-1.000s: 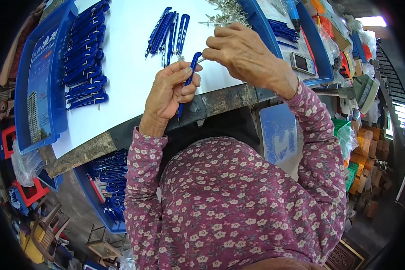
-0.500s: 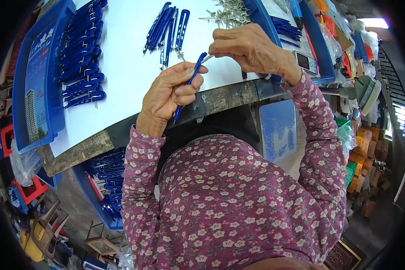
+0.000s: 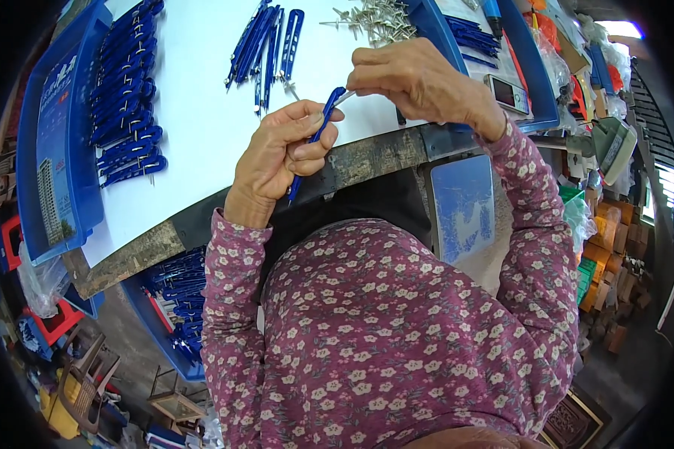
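My left hand point(image 3: 273, 157) is closed around a narrow blue handle-like piece point(image 3: 326, 120), held upright and slanted over the table's near edge. Its lower tip sticks out below my fingers. My right hand point(image 3: 416, 82) pinches a small silver pin-like part point(image 3: 345, 98) against the upper end of that piece; my fingers hide most of the part. Beyond my left hand lies a loose group of similar slotted blue pieces point(image 3: 292, 45) on a white sheet. A heap of silver pin-like metal parts point(image 3: 378, 21) lies past my right hand.
On the left, a long row of blue pieces point(image 3: 127, 90) lies beside a blue tray point(image 3: 90, 217). At right, another blue tray point(image 3: 528, 63) holds dark blue pieces and a small device with a screen point(image 3: 508, 96). Below the table's worn edge point(image 3: 138, 258) stands a filled blue bin point(image 3: 153, 329).
Both hands keep nearly the same pose on the blue piece and the silver part. The view has shifted slightly, so the table items appear a little higher and further left.
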`<state>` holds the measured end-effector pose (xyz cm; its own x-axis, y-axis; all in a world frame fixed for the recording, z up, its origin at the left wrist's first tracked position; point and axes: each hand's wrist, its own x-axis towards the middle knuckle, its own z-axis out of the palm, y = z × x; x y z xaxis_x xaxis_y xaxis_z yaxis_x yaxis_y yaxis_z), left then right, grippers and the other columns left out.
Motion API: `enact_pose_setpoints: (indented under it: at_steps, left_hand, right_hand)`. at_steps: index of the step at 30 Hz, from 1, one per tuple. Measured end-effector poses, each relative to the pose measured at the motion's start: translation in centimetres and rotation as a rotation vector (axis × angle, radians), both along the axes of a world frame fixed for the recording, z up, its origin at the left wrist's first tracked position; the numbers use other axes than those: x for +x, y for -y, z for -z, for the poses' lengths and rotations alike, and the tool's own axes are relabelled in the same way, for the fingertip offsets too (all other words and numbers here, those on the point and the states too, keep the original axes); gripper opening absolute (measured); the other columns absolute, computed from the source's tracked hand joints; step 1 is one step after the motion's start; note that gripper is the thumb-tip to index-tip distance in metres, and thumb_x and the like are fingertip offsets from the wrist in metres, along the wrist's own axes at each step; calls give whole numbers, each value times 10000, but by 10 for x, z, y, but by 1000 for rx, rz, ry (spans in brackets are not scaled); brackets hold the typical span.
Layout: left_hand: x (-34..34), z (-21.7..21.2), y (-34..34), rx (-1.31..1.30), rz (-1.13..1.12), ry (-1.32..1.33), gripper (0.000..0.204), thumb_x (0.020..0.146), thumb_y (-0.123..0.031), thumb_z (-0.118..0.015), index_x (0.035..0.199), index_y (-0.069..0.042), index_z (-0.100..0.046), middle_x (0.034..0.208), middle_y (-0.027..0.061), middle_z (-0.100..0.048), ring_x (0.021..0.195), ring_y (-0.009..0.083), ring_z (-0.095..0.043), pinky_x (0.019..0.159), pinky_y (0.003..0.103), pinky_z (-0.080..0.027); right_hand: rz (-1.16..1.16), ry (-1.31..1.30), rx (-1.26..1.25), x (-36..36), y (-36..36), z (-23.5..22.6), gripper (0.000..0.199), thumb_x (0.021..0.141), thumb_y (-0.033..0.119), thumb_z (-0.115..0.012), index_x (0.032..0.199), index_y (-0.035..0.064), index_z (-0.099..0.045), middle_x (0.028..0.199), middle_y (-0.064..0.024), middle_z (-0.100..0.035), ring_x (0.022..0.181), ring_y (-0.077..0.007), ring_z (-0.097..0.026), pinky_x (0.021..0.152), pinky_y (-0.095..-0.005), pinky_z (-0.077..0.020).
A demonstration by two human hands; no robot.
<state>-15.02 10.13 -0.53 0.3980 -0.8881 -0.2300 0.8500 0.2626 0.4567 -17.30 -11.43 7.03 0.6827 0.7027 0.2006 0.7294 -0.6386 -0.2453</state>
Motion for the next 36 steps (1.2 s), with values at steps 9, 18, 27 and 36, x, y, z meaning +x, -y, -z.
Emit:
enact_pose_setpoints:
  at_steps: [9,18,27,36]
  left_hand:
    - [-10,-12,8,177,-323,375,136,882,-69,-483,964,39,-490,684,75,-541,461,28,-355,368,148,-250]
    - [-22,-13,24,107,-693,418,131,897,-86,-472,973,20,-458,704,46,-535,469,23,-351,386,155,-282]
    - [-12,-6,4,160,-556,389,150,895,-99,-457,977,25,-477,683,49,-521,463,22,-337,374,157,-251]
    - [-4,-7,-18,220,-604,319,179,884,-127,-480,972,26,-508,675,63,-537,467,33,-368,375,162,-254]
  right_hand:
    - [344,123,55,-29,-27,9,179,717,-27,-564,873,59,-545,709,-71,-467,553,-240,-505,474,-325,-366]
    - [711,140,479,-47,-82,36,302,723,-99,-515,1004,7,-545,758,-140,-492,591,-282,-528,492,-332,-396]
    - [622,-21,520,-44,-66,42,245,762,-76,-510,992,-9,-564,765,-121,-522,630,-233,-535,543,-294,-405]
    - [890,182,246,-10,-20,75,193,759,-25,-520,940,18,-572,798,-116,-539,628,-262,-556,550,-334,-432]
